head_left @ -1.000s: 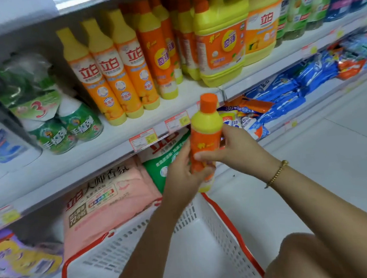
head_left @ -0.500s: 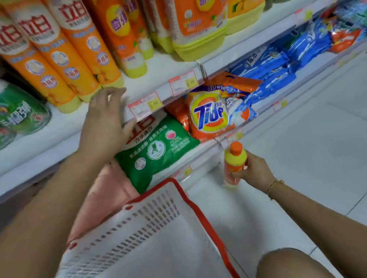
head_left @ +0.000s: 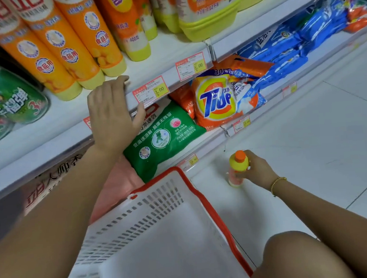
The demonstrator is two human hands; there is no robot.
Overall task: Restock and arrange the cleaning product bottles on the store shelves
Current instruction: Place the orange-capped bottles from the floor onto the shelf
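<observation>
Two hands work well apart here. The right hand [head_left: 256, 170] is low at the right, its fingers curled round the shoulder of a small bottle [head_left: 237, 167] with an orange cap. The bottle stands upright with its base at the white floor [head_left: 309, 129], just beside the right corner of the basket [head_left: 161, 206]. Whether it already bears its own weight I cannot tell.

The left hand [head_left: 113, 113] holds nothing. Its fingers are spread and nearly straight over the front edge of the shelf [head_left: 66, 117], the fingertips near the bases of the tall orange bottles [head_left: 61, 49] on the far side.

The main risk, as I judge it, lies with the small bottle. It is narrow and tall, so it could tip and roll off on the smooth tile if it is let go while leaning. It also sits in the aisle beside the person's knee, where a shift of the leg or the basket could knock it.

On the shelf, the orange bottles lean close together. A careless push from the open hand could topple one into its neighbours, or slide one off the front lip onto the green bag [head_left: 162, 136] below.
</observation>
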